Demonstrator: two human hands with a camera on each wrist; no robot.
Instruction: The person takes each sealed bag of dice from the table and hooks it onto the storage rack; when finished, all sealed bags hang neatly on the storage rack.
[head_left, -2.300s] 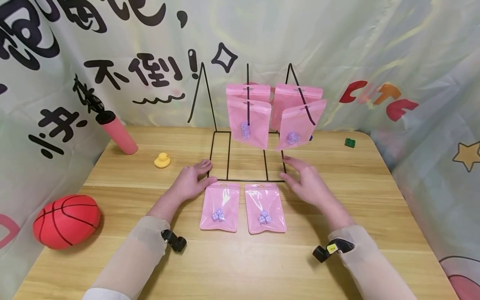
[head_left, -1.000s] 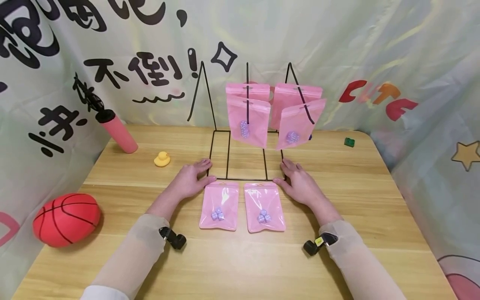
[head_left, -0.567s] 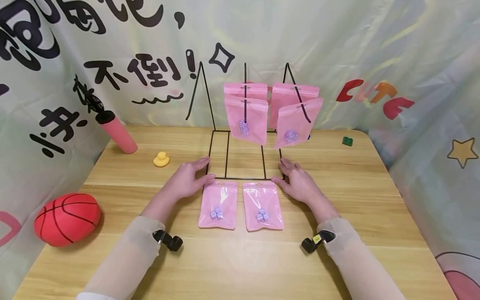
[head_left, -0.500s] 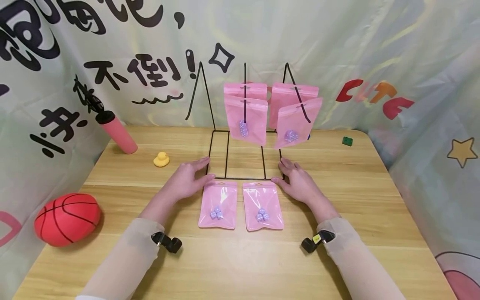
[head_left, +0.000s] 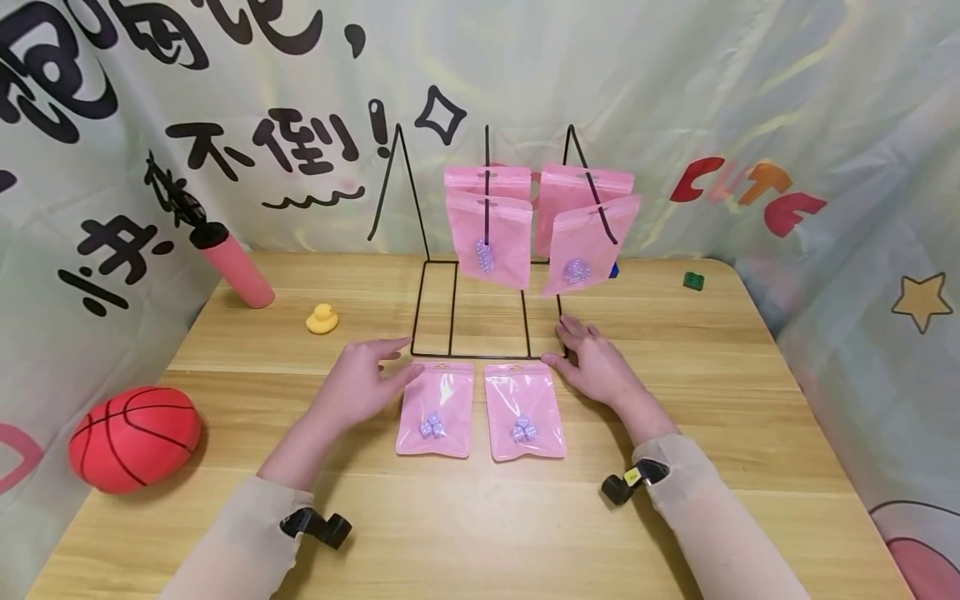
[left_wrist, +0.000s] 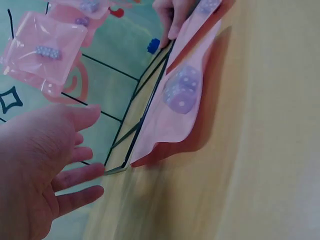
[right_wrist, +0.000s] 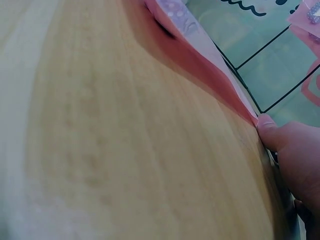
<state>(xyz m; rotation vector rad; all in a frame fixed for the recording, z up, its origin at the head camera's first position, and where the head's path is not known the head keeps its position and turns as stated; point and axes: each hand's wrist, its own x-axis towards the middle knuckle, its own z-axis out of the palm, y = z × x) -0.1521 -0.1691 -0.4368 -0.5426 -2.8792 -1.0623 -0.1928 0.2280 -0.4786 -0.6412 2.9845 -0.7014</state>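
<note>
Head view: left hand (head_left: pixel 358 385) hovers just above the counter (head_left: pixel 480 525), fingers spread and relaxed, gripping nothing. Fingertips point toward the front-left corner of the wire rack (head_left: pixel 487 333). The left pouch (head_left: pixel 436 409) lies flat just to the thumb side of that hand, near but apart from it as far as I can tell.

Pouch long axis runs away from the person, hang-hole end toward the rack base, dice (head_left: pixel 431 427) in the near half. So the pouch sits right of and slightly nearer than the left fingertips.

Right hand (head_left: pixel 596 367) lies flat on the counter, fingers straight, at the front-right corner of the rack base. Thumb tip touches or nearly touches the top corner of the right pouch (head_left: pixel 524 409). Holding nothing.

Left wrist view: left fingers (left_wrist: pixel 75 177) open, splayed, off the rack wire. The left pouch edge is just past the fingertips.

Right wrist view: thumb (right_wrist: pixel 268 127) sits against the pouch corner beside the rack wire. Other fingers are out of frame there.

Each hand is the nearer one for its own pouch; the left hand is already off the counter, so my read is the left pouch is the closer pick.

Four hung pouches (head_left: pixel 487 237) are on the rack, well beyond both hands.
</note>
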